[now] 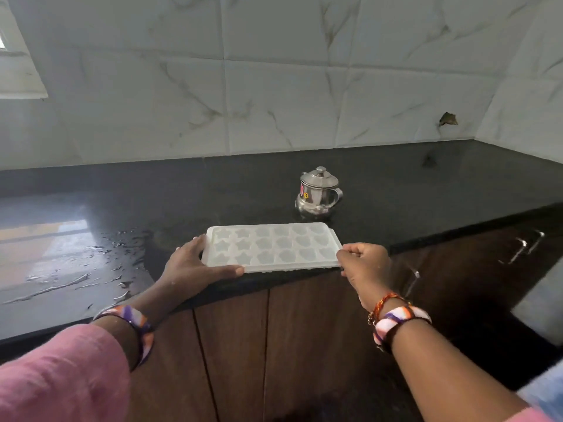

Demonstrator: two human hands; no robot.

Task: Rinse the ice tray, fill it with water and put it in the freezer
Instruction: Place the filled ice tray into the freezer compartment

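Observation:
A translucent white ice tray [272, 247] with star and shell shaped cells lies flat on the black counter [411, 190], close to its front edge. My left hand [195, 264] wraps the tray's left end, thumb along the near rim and fingers on the far side. My right hand [364, 266] pinches the tray's right end with curled fingers. Whether the cells hold water I cannot tell.
A small steel pot with lid and handle [318, 191] stands just behind the tray. Water puddles [91, 263] spread over the counter to the left. Brown cabinet doors [274, 345] with metal handles [521, 248] run below. A marble-tiled wall [274, 86] backs the counter.

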